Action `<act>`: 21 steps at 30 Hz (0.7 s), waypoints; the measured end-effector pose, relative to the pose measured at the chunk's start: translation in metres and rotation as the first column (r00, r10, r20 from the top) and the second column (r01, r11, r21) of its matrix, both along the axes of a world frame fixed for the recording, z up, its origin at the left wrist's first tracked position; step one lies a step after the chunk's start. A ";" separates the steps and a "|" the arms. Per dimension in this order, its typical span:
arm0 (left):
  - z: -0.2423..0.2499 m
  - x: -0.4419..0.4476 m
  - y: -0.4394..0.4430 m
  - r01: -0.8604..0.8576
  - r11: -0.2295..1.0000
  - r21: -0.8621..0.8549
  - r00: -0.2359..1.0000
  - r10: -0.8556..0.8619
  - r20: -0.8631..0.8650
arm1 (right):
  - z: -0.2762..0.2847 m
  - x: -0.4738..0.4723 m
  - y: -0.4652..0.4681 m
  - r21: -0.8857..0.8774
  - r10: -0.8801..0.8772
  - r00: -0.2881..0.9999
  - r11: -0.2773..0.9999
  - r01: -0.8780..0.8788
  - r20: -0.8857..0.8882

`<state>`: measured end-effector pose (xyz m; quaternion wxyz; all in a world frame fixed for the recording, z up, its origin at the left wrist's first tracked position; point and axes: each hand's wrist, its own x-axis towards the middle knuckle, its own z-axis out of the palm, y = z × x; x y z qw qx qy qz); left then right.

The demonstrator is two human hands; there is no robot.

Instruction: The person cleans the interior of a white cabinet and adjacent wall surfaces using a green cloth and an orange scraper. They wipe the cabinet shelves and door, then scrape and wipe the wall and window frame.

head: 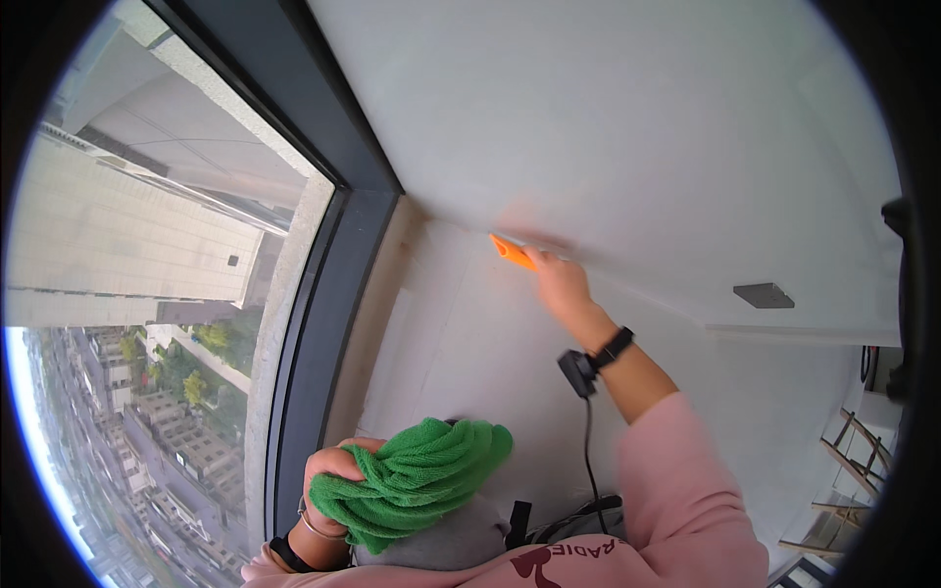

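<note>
My right hand grips an orange plastic hand tool that looks like a scraper. The tool lies along the line where the white wall meets the pale floor, close to the window corner. Its far edge is blurred, so I cannot tell whether it touches the wall. Bunched in my left hand is a green terry cloth, held low in front of my body above my grey-clad knee. The cloth hides part of that hand's fingers.
A dark window frame with a dusty brownish strip runs along my left, with buildings far below outside. A cable hangs from the device on my right wrist. A grey wall plate and wooden ladder-like frame are at right.
</note>
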<state>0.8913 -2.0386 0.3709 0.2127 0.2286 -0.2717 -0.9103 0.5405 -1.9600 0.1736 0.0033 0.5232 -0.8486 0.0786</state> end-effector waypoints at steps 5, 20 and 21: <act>-0.005 -0.015 -0.004 -0.059 0.992 -0.114 0.988 0.041 -0.148 | 0.062 -0.022 0.083 -0.142 -0.052 0.998 0.989 0.045 -0.045; -0.030 0.005 -0.019 0.143 0.986 -0.086 0.990 -0.144 -0.006 | 0.105 0.013 -0.060 -0.482 0.152 0.984 0.858 -0.179 -0.095; -0.030 0.006 -0.018 0.115 0.991 -0.073 0.993 -0.116 -0.007 | 0.095 0.012 -0.075 -0.423 0.140 0.986 0.891 -0.163 -0.086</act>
